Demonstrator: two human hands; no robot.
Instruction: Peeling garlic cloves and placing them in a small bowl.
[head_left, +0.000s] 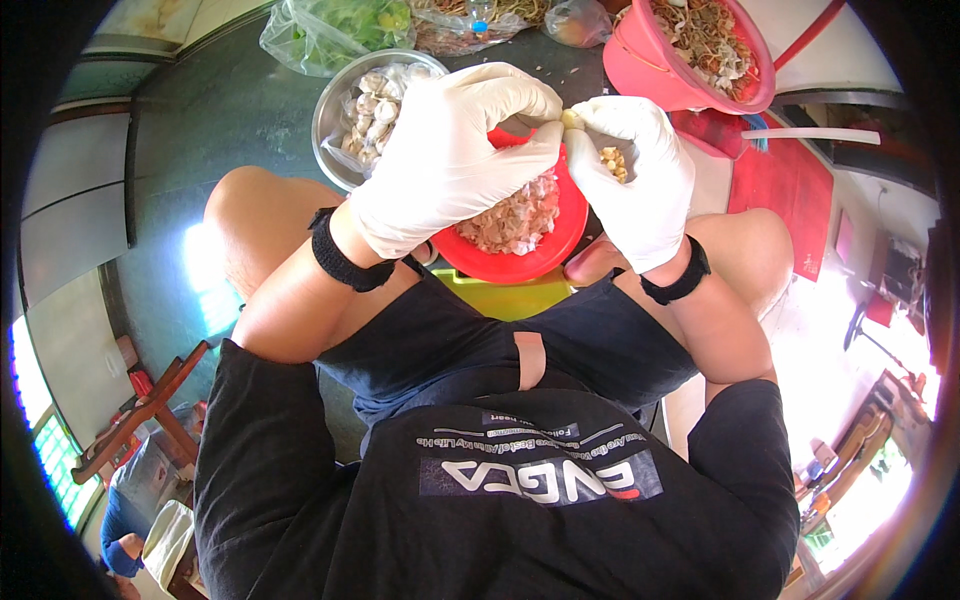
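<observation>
Both of my hands wear white gloves and meet above a red plastic bowl (491, 268) of garlic skins (517, 217). A pale garlic clove (572, 119) is pinched between the thumb and forefinger of my right hand (637, 176). The thumb and fingertips of my left hand (457, 146) close in on the same clove from the other side. Through the gap in my right hand, peeled garlic cloves (613, 163) show; most of their container is hidden. A steel bowl (324, 146) with whole garlic bulbs (373, 112) in a plastic bag stands beyond my left hand, partly covered by it.
A pink bucket (626, 64) of dry stalks and skins stands at the far right. Bags of leafy greens (341, 30) and dry stalks (465, 34) lie at the back. Below the red bowl is a yellow-green plastic item (517, 296). Another person's sleeve (116, 532) appears lower left.
</observation>
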